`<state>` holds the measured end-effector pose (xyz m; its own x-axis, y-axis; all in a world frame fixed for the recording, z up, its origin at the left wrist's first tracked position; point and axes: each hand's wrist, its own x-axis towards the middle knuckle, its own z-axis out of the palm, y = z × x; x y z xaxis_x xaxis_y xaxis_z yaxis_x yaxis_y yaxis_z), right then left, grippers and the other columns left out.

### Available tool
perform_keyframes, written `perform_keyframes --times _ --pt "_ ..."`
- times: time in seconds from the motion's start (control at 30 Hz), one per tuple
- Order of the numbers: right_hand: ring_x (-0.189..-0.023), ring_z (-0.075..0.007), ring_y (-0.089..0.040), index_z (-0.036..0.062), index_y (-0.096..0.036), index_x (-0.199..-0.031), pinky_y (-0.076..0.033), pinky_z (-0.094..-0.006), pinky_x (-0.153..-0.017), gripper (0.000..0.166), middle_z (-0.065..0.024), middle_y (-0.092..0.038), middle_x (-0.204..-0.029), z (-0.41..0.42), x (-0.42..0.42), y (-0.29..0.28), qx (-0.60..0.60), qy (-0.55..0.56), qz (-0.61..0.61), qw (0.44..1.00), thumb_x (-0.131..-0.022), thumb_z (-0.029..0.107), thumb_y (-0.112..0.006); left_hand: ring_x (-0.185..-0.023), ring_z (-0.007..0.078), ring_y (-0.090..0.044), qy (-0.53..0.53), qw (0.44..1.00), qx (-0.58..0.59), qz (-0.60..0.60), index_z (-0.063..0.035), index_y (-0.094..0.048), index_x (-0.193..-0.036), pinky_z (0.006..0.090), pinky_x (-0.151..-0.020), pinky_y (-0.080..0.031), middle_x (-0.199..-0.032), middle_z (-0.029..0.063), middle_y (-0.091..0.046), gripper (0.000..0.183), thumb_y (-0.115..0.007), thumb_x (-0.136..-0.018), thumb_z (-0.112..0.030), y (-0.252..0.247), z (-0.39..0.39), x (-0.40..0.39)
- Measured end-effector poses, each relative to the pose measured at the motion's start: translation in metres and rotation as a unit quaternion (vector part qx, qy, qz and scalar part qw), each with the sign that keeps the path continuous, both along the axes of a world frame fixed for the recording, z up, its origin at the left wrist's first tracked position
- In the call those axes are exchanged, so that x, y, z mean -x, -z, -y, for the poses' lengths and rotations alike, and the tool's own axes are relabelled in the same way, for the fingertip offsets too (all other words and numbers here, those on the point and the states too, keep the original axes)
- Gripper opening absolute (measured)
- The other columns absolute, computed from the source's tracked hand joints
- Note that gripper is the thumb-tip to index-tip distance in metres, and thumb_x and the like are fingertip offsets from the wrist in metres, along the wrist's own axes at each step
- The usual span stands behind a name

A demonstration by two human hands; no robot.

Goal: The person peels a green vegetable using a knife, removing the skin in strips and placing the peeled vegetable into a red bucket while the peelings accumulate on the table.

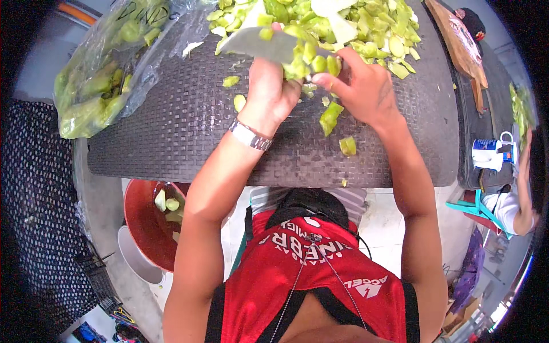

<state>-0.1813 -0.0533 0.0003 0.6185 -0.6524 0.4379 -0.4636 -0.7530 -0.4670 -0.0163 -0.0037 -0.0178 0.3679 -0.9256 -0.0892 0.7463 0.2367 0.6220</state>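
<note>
A broad knife blade (pixel 261 45) with cut pale green vegetable pieces (pixel 306 55) on and against it lies across the space between my hands. My right hand (pixel 364 88) is closed about the knife's handle end, mostly hidden by fingers and pieces. My left hand (pixel 272 85), with a metal watch (pixel 250 135) on its wrist, is under and behind the blade; most of its fingers are hidden, so its grip cannot be made out. Beyond both hands spreads a large heap of cut green pieces (pixel 373 32). A few loose pieces (pixel 331 118) lie nearer me on the woven-pattern tabletop (pixel 180 128).
A clear plastic bag of green vegetables (pixel 98 85) lies at the left. Below the table edge stands a red tub (pixel 143 223) with pieces inside, beside a white bucket (pixel 139 257). At the right are a wooden board (pixel 461 43), a white-and-blue mug (pixel 487 154) and another person (pixel 512 210).
</note>
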Motion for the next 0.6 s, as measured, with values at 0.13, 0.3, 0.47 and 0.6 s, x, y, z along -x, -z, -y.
perform_keyframes --times 0.13,0.3,0.47,0.6 --pt "-0.058 -0.0280 -0.068 0.0088 -0.065 -0.104 -0.054 -0.0400 -0.054 0.057 -0.0083 -0.066 -0.063 -0.002 0.006 -0.005 -0.011 -0.023 -0.003 1.000 -0.080 0.060 -0.073 -0.105 0.0255 -0.067 0.067 0.997 -0.017 0.034 -0.0044 -0.056 -0.127 0.0413 -0.096 -0.052 -0.116 0.0129 -0.067 0.055 -0.050 -0.099 -0.051 -0.010 -0.007 -0.001" --pt "-0.058 -0.0280 -0.068 0.0082 -0.066 -0.103 -0.053 -0.0386 -0.055 0.058 -0.0085 -0.064 -0.061 0.003 0.010 -0.009 -0.038 -0.046 -0.018 0.998 -0.079 0.060 -0.074 -0.105 0.0259 -0.067 0.086 0.996 -0.017 0.030 -0.0034 -0.058 -0.125 0.0405 -0.094 -0.053 -0.116 0.0144 -0.068 0.054 -0.049 -0.099 -0.050 -0.014 -0.008 0.000" --pt "-0.055 -0.0281 -0.066 0.0076 -0.065 -0.097 -0.051 -0.0382 -0.053 0.055 -0.0085 -0.063 -0.059 0.007 0.011 -0.011 -0.023 -0.045 0.008 0.999 -0.080 0.059 -0.073 -0.104 0.0252 -0.067 0.045 0.997 -0.007 0.063 -0.0046 -0.056 -0.126 0.0420 -0.089 -0.055 -0.115 0.0143 -0.068 0.050 -0.048 -0.101 -0.047 -0.012 -0.003 0.000" --pt "-0.055 -0.0271 -0.064 0.0058 -0.065 -0.092 -0.048 -0.0386 -0.053 0.053 -0.0109 -0.060 -0.058 0.030 0.021 -0.008 -0.083 0.036 -0.010 0.996 -0.084 0.058 -0.071 -0.100 0.0242 -0.068 0.047 0.995 -0.016 0.087 -0.0094 -0.051 -0.129 0.0414 -0.078 -0.056 -0.116 0.0099 -0.067 0.045 -0.039 -0.105 -0.046 -0.025 -0.007 0.001"
